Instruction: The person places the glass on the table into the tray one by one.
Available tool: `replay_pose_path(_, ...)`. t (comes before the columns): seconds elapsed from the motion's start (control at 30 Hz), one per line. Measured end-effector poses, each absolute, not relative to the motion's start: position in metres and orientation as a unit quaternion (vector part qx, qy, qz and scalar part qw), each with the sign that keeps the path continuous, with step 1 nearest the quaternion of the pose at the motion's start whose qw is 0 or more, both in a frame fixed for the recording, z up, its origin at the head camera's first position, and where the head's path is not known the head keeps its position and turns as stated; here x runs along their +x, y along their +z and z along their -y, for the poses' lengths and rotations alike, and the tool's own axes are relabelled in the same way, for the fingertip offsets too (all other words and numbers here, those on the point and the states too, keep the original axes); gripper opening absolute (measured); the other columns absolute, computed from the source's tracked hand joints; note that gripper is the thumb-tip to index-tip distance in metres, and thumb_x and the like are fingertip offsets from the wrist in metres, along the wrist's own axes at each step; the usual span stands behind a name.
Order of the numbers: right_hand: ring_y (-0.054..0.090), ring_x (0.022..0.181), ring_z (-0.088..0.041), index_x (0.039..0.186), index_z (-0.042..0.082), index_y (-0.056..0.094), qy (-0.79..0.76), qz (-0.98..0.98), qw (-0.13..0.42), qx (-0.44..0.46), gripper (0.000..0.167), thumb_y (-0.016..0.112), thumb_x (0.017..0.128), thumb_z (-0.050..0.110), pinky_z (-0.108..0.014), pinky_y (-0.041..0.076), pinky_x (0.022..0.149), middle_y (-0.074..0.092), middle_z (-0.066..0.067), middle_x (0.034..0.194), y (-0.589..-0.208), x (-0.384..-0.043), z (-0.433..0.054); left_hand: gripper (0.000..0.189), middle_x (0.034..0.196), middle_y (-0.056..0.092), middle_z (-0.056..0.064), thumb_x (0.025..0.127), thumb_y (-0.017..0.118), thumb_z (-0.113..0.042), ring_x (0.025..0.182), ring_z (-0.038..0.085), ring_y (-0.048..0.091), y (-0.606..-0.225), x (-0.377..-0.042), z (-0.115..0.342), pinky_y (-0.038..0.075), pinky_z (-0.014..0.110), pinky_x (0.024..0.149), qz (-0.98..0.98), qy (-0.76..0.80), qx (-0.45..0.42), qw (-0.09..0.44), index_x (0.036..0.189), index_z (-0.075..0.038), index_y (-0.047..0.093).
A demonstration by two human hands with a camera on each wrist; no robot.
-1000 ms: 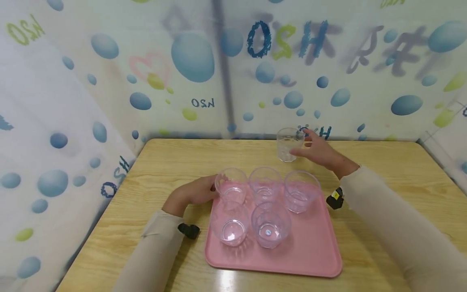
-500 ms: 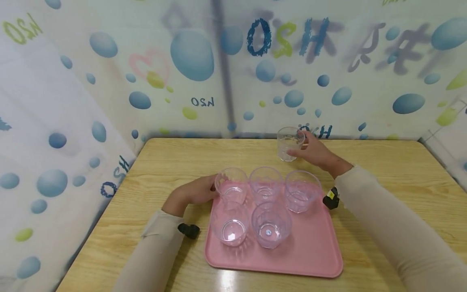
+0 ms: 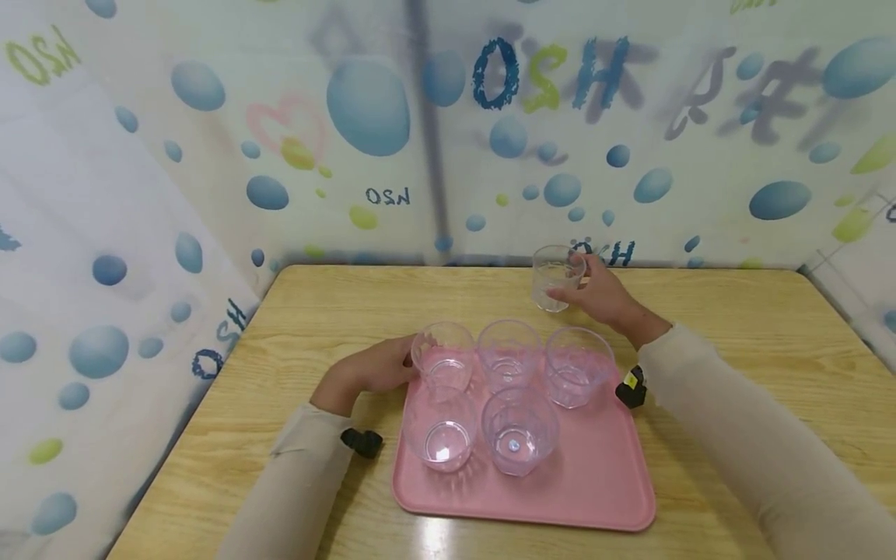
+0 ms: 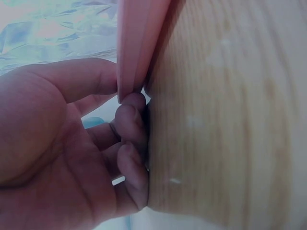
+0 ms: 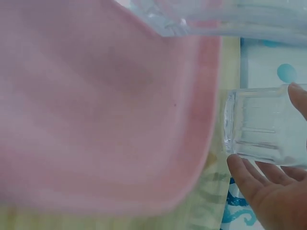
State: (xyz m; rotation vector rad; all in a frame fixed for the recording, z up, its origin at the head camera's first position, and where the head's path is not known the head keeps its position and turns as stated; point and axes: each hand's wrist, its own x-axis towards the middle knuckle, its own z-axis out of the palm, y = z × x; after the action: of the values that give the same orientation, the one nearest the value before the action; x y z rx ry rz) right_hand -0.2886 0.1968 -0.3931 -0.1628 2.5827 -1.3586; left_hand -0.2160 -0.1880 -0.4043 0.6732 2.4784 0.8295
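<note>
A pink tray [image 3: 595, 490] carries several clear plastic cups, among them a front cup [image 3: 519, 435]. My left hand [image 3: 381, 365] holds the tray's far left corner. In the left wrist view the thumb lies against the tray's rim [image 4: 134, 52], and the fingers of that hand [image 4: 132, 120] are curled below it, near the wood. Beyond the tray, my right hand [image 3: 605, 292] holds a separate clear cup [image 3: 549, 284] from its right side. In the right wrist view this upright cup [image 5: 259, 124] sits between the thumb and the fingers of the right hand [image 5: 278, 191].
The wooden table [image 3: 336, 303] reaches a wall cover [image 3: 462, 171] printed with bubbles and letters. On the tray, cups stand close together in a back row and at front left. The tray's front right part shows bare pink surface.
My right hand and forearm have shifted a little left, with the fingers and thumb coming further round the cup. The cup, the tray and my left hand look still.
</note>
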Motion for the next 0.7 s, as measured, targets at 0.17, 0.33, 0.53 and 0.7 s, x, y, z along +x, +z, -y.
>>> replay_pose_path(0.17,0.044,0.136,-0.042,0.156,0.008,0.018,-0.454,-0.884,0.095,-0.050,0.100,0.073,0.086,0.054,-0.056,0.046,0.104,0.040,-0.017,0.150,-0.393,-0.275,-0.209,0.051,0.147,0.054,0.012,0.102,0.055,-0.022,0.138,0.028,0.048,-0.405,-0.216,0.187,0.037,0.048,0.115,-0.898,0.293,0.242,0.220,0.151,-0.011,0.042)
replay_pose_path(0.33,0.045,0.134,-0.042,0.154,0.010,0.023,-0.469,-0.878,0.083,-0.050,0.096,0.074,0.085,0.053,-0.057,0.045,0.103,0.039,-0.017,0.150,-0.385,-0.259,-0.223,0.050,0.147,0.054,0.014,0.102,0.054,-0.019,0.138,0.030,0.047,-0.405,-0.217,0.187,0.037,0.049,0.115,-0.902,0.285,0.248,0.211,0.150,-0.008,0.043)
replay_pose_path(0.53,0.047,0.132,-0.038,0.156,0.013,0.022,-0.480,-0.874,0.049,-0.049,0.092,0.072,0.088,0.051,-0.046,0.052,0.095,0.040,-0.015,0.152,-0.374,-0.235,-0.242,0.050,0.146,0.055,0.013,0.101,0.056,-0.020,0.137,0.029,0.048,-0.404,-0.216,0.187,0.037,0.048,0.115,-0.897,0.299,0.246,0.213,0.149,-0.010,0.044)
replay_pose_path(0.7,0.049,0.127,-0.034,0.155,0.013,0.024,-0.477,-0.878,0.020,-0.037,0.085,0.069,0.092,0.047,-0.018,0.050,0.080,0.042,-0.016,0.150,-0.362,-0.211,-0.257,0.051,0.147,0.053,0.016,0.102,0.053,-0.019,0.138,0.032,0.047,-0.402,-0.214,0.188,0.036,0.050,0.115,-0.901,0.288,0.248,0.208,0.150,-0.006,0.042)
